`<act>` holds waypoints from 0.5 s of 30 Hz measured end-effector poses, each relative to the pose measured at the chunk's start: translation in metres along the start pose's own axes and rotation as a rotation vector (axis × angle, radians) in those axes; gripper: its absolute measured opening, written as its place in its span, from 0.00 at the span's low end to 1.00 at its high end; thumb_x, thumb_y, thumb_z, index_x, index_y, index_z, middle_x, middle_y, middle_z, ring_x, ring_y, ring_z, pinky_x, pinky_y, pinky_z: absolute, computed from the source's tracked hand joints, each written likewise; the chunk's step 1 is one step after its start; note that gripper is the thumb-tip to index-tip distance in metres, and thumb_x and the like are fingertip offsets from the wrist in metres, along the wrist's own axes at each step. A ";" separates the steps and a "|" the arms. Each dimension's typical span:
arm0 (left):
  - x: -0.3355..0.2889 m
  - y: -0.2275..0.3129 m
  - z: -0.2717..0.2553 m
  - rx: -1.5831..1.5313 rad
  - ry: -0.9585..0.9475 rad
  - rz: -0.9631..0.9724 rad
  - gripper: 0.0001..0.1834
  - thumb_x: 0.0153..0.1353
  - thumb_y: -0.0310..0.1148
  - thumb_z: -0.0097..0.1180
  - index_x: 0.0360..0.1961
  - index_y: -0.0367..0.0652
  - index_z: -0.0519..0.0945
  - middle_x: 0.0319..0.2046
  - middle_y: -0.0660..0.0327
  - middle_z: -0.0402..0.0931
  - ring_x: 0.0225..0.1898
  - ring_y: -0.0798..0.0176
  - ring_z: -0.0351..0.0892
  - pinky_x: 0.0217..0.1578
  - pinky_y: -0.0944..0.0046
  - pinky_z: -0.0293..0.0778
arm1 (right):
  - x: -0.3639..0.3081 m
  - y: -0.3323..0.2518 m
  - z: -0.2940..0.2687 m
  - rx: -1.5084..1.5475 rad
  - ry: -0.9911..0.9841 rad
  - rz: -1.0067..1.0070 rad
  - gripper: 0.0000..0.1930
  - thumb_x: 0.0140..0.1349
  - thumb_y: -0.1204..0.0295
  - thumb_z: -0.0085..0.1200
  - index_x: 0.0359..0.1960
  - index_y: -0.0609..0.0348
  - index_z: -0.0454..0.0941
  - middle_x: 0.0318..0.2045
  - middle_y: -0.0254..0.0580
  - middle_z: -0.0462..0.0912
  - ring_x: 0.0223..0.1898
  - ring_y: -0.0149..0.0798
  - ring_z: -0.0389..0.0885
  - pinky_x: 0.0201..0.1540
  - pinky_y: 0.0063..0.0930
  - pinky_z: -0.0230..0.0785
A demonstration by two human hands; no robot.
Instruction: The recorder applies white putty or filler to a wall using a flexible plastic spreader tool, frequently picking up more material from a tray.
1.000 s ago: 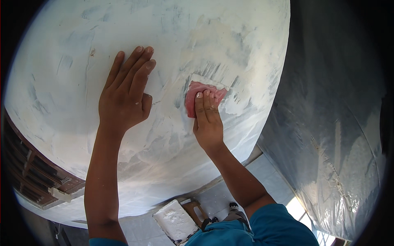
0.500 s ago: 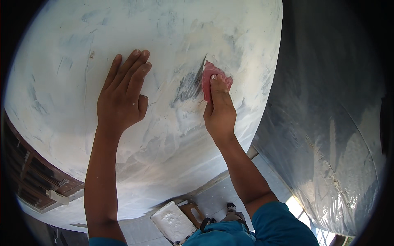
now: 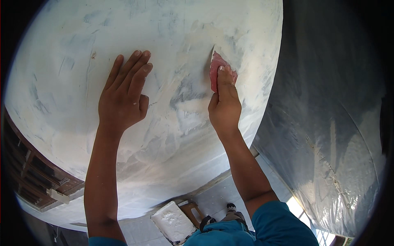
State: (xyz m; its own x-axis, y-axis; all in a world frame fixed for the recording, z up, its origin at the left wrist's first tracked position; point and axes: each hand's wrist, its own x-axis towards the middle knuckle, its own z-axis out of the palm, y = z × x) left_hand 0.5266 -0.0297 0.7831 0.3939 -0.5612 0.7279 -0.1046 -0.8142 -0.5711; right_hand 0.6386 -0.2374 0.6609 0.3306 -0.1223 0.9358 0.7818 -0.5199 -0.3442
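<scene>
A putty spreader [image 3: 217,74] with a pinkish-red body is gripped in my right hand [image 3: 225,104], the thumb lying along its face. Its pale edge is against or very near the white wall [image 3: 164,45], right of centre; exact contact cannot be made out. Patches of putty and grey streaks mark the wall around it. Below and left of the spreader is a smeared pale patch [image 3: 193,105] over a darker area. My left hand [image 3: 123,92] rests flat on the wall further left, fingers stretched out, holding nothing.
Low in front of my body is a tray [image 3: 172,219] of white putty, beside a brown stool-like object [image 3: 191,213]. A dark slatted wooden window frame [image 3: 39,172] sits at the lower left. Plastic sheeting [image 3: 324,143] hangs on the right. Grey tiles [image 3: 223,190] cover the floor.
My right hand has moved the spreader up and slightly right. Pale putty now covers part of the dark streaked area it passed. My left hand has stayed nearly still.
</scene>
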 end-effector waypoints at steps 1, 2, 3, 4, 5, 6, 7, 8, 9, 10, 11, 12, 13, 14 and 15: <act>0.000 0.001 0.002 0.003 -0.004 -0.002 0.29 0.46 0.18 0.46 0.54 0.42 0.75 0.65 0.60 0.74 0.70 0.58 0.68 0.74 0.48 0.58 | -0.021 -0.007 0.018 -0.025 -0.055 -0.048 0.31 0.60 0.88 0.49 0.69 0.67 0.66 0.65 0.64 0.71 0.68 0.61 0.69 0.72 0.46 0.63; 0.003 0.002 0.002 0.002 0.000 0.001 0.29 0.46 0.18 0.46 0.54 0.42 0.75 0.65 0.60 0.74 0.70 0.58 0.68 0.74 0.48 0.58 | -0.053 -0.011 0.029 -0.026 -0.140 -0.119 0.32 0.60 0.86 0.49 0.69 0.67 0.66 0.65 0.63 0.71 0.69 0.61 0.67 0.74 0.50 0.58; 0.003 0.003 0.005 -0.013 0.006 0.002 0.29 0.46 0.18 0.47 0.54 0.42 0.75 0.65 0.60 0.74 0.70 0.58 0.68 0.74 0.48 0.58 | -0.089 -0.011 0.037 -0.043 -0.197 -0.182 0.31 0.61 0.84 0.49 0.69 0.66 0.67 0.67 0.60 0.71 0.71 0.57 0.66 0.74 0.50 0.58; 0.004 0.003 0.004 -0.018 0.007 0.003 0.29 0.46 0.18 0.47 0.54 0.42 0.75 0.65 0.60 0.74 0.70 0.58 0.68 0.74 0.48 0.59 | -0.117 -0.016 0.034 -0.012 -0.236 -0.221 0.29 0.62 0.83 0.48 0.68 0.66 0.68 0.68 0.58 0.70 0.71 0.55 0.65 0.74 0.48 0.57; 0.003 0.003 0.003 -0.012 0.003 0.003 0.29 0.46 0.18 0.47 0.54 0.42 0.75 0.65 0.60 0.74 0.70 0.58 0.68 0.74 0.48 0.59 | -0.137 -0.025 0.024 0.056 -0.304 -0.182 0.28 0.60 0.84 0.50 0.66 0.64 0.72 0.66 0.55 0.73 0.70 0.53 0.68 0.74 0.47 0.60; -0.001 0.001 -0.001 -0.001 -0.016 0.001 0.29 0.46 0.18 0.47 0.54 0.42 0.75 0.65 0.60 0.74 0.70 0.58 0.68 0.74 0.48 0.58 | -0.139 -0.032 0.015 0.077 -0.302 -0.181 0.28 0.60 0.84 0.50 0.66 0.64 0.72 0.66 0.55 0.73 0.70 0.53 0.68 0.74 0.47 0.60; -0.005 -0.003 -0.003 0.006 -0.029 -0.002 0.29 0.46 0.18 0.47 0.54 0.41 0.75 0.65 0.60 0.74 0.70 0.58 0.68 0.74 0.48 0.58 | -0.132 -0.036 -0.003 0.155 -0.353 -0.131 0.28 0.59 0.86 0.50 0.65 0.63 0.74 0.64 0.54 0.75 0.69 0.52 0.70 0.72 0.47 0.62; -0.006 -0.004 -0.002 0.010 -0.032 -0.002 0.29 0.46 0.18 0.47 0.54 0.41 0.75 0.65 0.60 0.74 0.70 0.58 0.68 0.74 0.48 0.58 | -0.123 -0.037 -0.022 0.224 -0.405 -0.081 0.29 0.58 0.87 0.51 0.63 0.62 0.75 0.63 0.53 0.77 0.68 0.51 0.72 0.71 0.47 0.64; -0.006 -0.004 -0.002 0.006 -0.037 0.003 0.30 0.47 0.18 0.45 0.55 0.41 0.74 0.66 0.58 0.73 0.70 0.56 0.68 0.74 0.46 0.58 | -0.102 -0.034 -0.034 0.230 -0.332 -0.070 0.29 0.56 0.88 0.51 0.62 0.62 0.76 0.62 0.53 0.78 0.66 0.51 0.74 0.70 0.45 0.66; -0.006 -0.003 0.001 -0.004 -0.042 0.005 0.31 0.48 0.17 0.43 0.57 0.41 0.73 0.66 0.56 0.73 0.70 0.53 0.68 0.73 0.44 0.58 | -0.073 -0.027 -0.042 0.231 -0.262 -0.057 0.29 0.55 0.90 0.52 0.61 0.62 0.77 0.60 0.53 0.79 0.65 0.51 0.76 0.69 0.44 0.68; -0.007 -0.004 -0.002 0.000 -0.055 0.001 0.31 0.48 0.17 0.43 0.57 0.41 0.73 0.66 0.56 0.73 0.70 0.53 0.68 0.73 0.44 0.58 | -0.044 -0.028 -0.045 0.193 -0.167 -0.056 0.29 0.55 0.90 0.52 0.62 0.63 0.77 0.60 0.53 0.79 0.64 0.52 0.76 0.68 0.42 0.69; -0.007 -0.006 -0.004 0.007 -0.039 0.015 0.31 0.48 0.17 0.43 0.57 0.41 0.73 0.66 0.56 0.73 0.70 0.53 0.68 0.73 0.44 0.58 | -0.016 -0.027 -0.044 0.148 -0.070 -0.057 0.30 0.55 0.90 0.52 0.62 0.63 0.76 0.60 0.54 0.79 0.63 0.53 0.77 0.67 0.41 0.70; -0.005 -0.006 -0.002 0.006 -0.014 0.028 0.30 0.48 0.17 0.43 0.57 0.41 0.73 0.66 0.56 0.73 0.70 0.53 0.68 0.73 0.44 0.58 | 0.004 -0.023 -0.035 0.136 -0.002 -0.039 0.29 0.57 0.90 0.49 0.62 0.63 0.76 0.59 0.55 0.79 0.62 0.54 0.78 0.66 0.39 0.71; -0.005 -0.005 -0.001 0.003 -0.016 0.027 0.30 0.48 0.17 0.43 0.57 0.41 0.73 0.66 0.56 0.73 0.70 0.53 0.68 0.73 0.44 0.58 | 0.017 -0.022 -0.024 0.128 0.066 -0.020 0.28 0.58 0.91 0.47 0.62 0.63 0.76 0.59 0.56 0.80 0.61 0.55 0.79 0.65 0.36 0.71; -0.003 -0.003 0.001 -0.004 -0.008 0.027 0.30 0.48 0.17 0.43 0.57 0.41 0.73 0.66 0.56 0.73 0.70 0.53 0.68 0.73 0.44 0.58 | 0.017 -0.018 -0.011 0.119 -0.017 -0.059 0.30 0.55 0.90 0.51 0.64 0.65 0.74 0.61 0.54 0.78 0.63 0.55 0.76 0.68 0.42 0.68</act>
State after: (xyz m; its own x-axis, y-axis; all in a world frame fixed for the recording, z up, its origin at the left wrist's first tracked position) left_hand 0.5267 -0.0251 0.7827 0.3985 -0.5817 0.7090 -0.1187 -0.7993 -0.5891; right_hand 0.6246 -0.2392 0.6836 0.2899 -0.0796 0.9537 0.8571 -0.4218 -0.2958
